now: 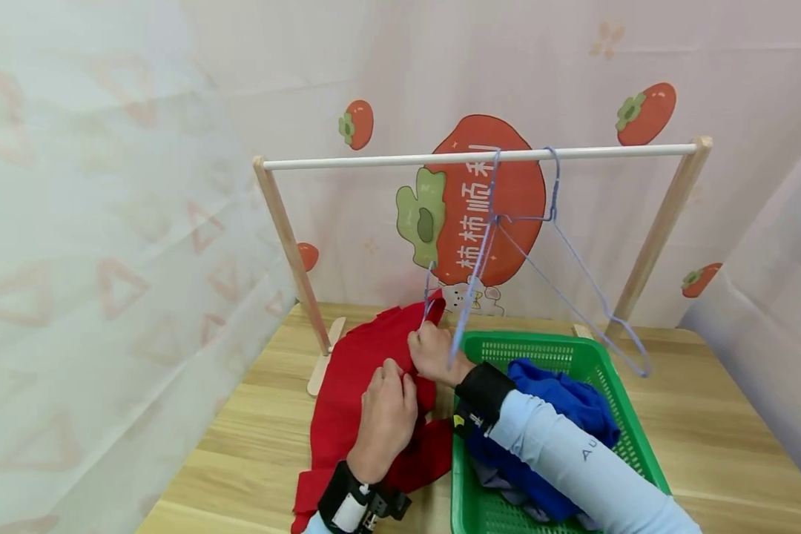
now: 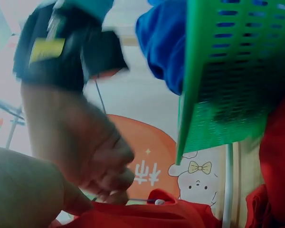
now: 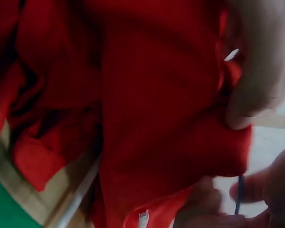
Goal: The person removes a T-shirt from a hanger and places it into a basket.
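A red garment (image 1: 363, 400) with a small pale zipper pull (image 3: 143, 219) lies bunched on the table, its upper end lifted. My left hand (image 1: 389, 408) grips the edge of the garment, thumb on the cloth in the right wrist view. Just beyond it, my right hand (image 1: 437, 354) pinches the thin wire of a blue hanger (image 1: 429, 285). Part of this hanger is hidden by the red cloth at the garment's opening. In the left wrist view the right hand is blurred, close above the red cloth.
A rack with a white bar (image 1: 374, 160) and wooden posts stands behind. Two empty blue hangers, one at the right (image 1: 590, 278) and one nearer (image 1: 470, 297), hang over my right arm's side. A green basket (image 1: 463, 482) holds blue clothing (image 1: 567, 400) beneath my right forearm.
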`<state>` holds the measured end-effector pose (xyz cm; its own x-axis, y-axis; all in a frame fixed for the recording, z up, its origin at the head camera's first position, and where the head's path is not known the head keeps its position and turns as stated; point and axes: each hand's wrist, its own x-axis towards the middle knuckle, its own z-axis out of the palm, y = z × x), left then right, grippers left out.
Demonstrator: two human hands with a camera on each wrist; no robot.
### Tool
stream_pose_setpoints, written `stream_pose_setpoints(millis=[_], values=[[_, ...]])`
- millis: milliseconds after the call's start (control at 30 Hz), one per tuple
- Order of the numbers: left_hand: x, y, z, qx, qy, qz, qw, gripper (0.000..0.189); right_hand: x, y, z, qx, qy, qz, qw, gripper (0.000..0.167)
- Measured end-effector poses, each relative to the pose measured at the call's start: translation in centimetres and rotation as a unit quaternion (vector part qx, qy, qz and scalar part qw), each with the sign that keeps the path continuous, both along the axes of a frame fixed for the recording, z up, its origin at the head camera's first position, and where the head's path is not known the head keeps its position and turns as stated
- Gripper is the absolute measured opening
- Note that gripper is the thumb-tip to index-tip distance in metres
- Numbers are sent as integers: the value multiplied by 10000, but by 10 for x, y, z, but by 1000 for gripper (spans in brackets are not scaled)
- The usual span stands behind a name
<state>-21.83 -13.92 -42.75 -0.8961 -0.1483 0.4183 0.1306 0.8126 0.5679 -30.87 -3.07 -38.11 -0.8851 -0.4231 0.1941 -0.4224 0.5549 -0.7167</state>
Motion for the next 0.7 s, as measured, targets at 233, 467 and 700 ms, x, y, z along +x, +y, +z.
stream_pose_setpoints(millis=[233,467,700], values=[[8,11,-7,-1397,565,276,9882,23,-29,-11,-1,264,519,-302,9978,39],[26,19,4,-2245,528,229,9728,13,-54,-14,1,387,632,-847,9936,40],[39,13,2,-2699,-325,-917,9580,7,-79,1,7,863,1010,-612,9892,41]])
